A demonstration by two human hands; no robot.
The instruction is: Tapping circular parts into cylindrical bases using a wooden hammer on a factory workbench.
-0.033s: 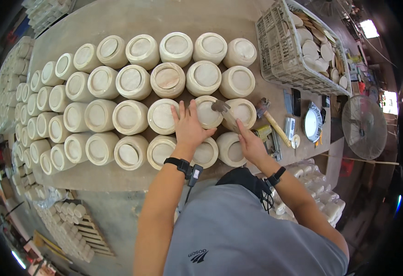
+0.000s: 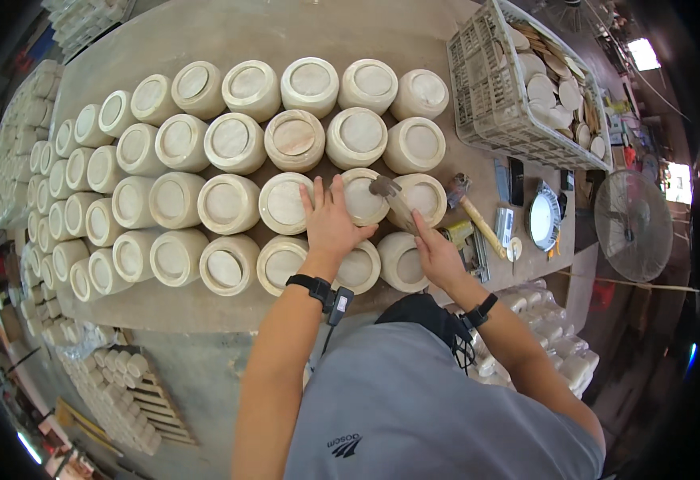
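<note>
The pale cream, round-bodied pot (image 2: 359, 203) stands on the grey-brown tabletop (image 2: 166, 36), in the second row from the person's side. It lies directly to the right of the fingers of the left hand (image 2: 333, 222), which are spread along its left edge, the thumb stretched out to the right near its lower side. The right hand (image 2: 441, 254) lies below and to the right of the pot, its fingers closed round the handle of a brownish-grey hammer (image 2: 384, 189). The hammer head is over the right part of the pot's top; whether it touches cannot be told.

The pot's top shows a flat, pale round disc inside a ring-shaped rim, partly hidden by the hammer. Similar cream pots stand just beside it, one to the left (image 2: 282, 205) and one to the right (image 2: 427, 198). A grey plastic lattice crate (image 2: 484, 112) of loose discs is at upper right.
</note>
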